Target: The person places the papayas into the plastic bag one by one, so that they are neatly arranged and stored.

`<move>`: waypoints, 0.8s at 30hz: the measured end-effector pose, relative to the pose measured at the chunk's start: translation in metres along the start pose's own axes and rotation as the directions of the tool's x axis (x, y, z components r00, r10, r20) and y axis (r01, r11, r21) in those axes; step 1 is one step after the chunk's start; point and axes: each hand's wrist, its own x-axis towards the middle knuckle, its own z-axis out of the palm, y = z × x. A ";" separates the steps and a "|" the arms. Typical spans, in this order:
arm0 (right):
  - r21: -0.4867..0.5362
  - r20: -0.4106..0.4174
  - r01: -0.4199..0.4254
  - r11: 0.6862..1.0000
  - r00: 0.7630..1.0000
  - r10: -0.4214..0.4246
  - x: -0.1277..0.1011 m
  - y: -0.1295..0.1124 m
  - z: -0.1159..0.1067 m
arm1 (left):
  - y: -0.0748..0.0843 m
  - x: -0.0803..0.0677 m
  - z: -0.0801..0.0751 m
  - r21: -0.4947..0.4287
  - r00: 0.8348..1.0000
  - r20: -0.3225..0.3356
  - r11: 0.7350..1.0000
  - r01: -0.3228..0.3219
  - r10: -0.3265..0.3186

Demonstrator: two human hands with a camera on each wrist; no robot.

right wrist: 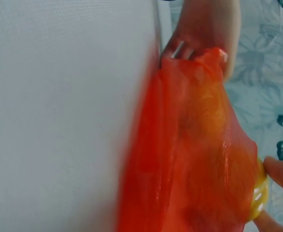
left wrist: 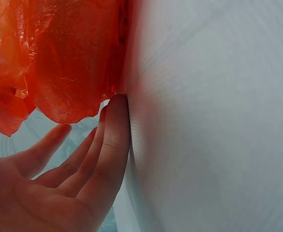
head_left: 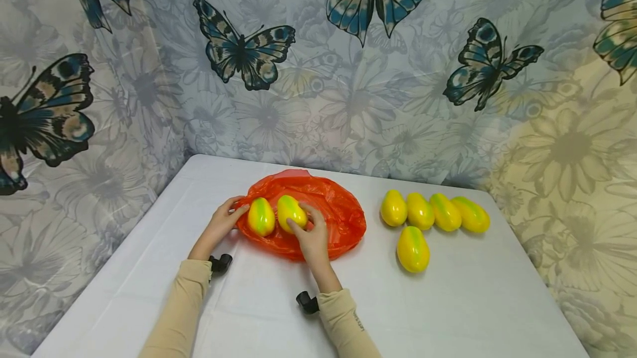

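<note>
A thin red plastic bag (head_left: 343, 217) lies spread on the white table in the head view. Two glossy yellow mangoes with green streaks are at its left part. My right hand (head_left: 314, 242) pinches the right mango (head_left: 288, 209) between thumb and fingers; its yellow side also shows past the bag in the right wrist view. Beside it sits the left mango (head_left: 261, 217). At the bag's left edge is my left hand (head_left: 221, 226), its fingers extended by the bag's rim. The left wrist view shows those fingers (left wrist: 113, 140) nearly straight, low along the tabletop.
Several more yellow mangoes (head_left: 445, 212) stand in a row to the right of the bag, with a single mango (head_left: 413, 249) in front of them. Cloth with butterflies hangs behind the white table (head_left: 473, 302). Each wrist carries a small black camera (head_left: 307, 302).
</note>
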 end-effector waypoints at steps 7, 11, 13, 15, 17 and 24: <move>-0.026 -0.011 0.014 1.000 1.000 -0.014 0.000 0.007 0.006 | 0.000 -0.001 0.000 -0.006 1.000 0.008 1.000 -0.005 0.005; -0.035 -0.003 0.004 0.999 1.000 -0.004 0.000 0.010 0.008 | 0.000 -0.001 0.000 -0.008 1.000 0.007 1.000 -0.011 0.011; -0.050 0.004 0.004 0.999 1.000 -0.004 -0.001 0.011 0.009 | 0.000 0.000 0.000 -0.008 1.000 0.007 1.000 -0.014 0.014; -0.062 0.013 0.000 0.998 1.000 0.001 -0.001 0.012 0.009 | 0.000 0.000 0.001 -0.009 1.000 0.009 1.000 -0.014 0.014; -0.069 0.023 -0.001 0.998 1.000 0.002 -0.002 0.013 0.009 | -0.001 0.000 0.001 -0.007 1.000 0.009 1.000 -0.012 0.012; -0.071 0.057 0.009 0.997 0.998 -0.005 -0.003 0.015 0.009 | 0.000 0.000 0.000 0.002 1.000 0.014 1.000 -0.003 0.003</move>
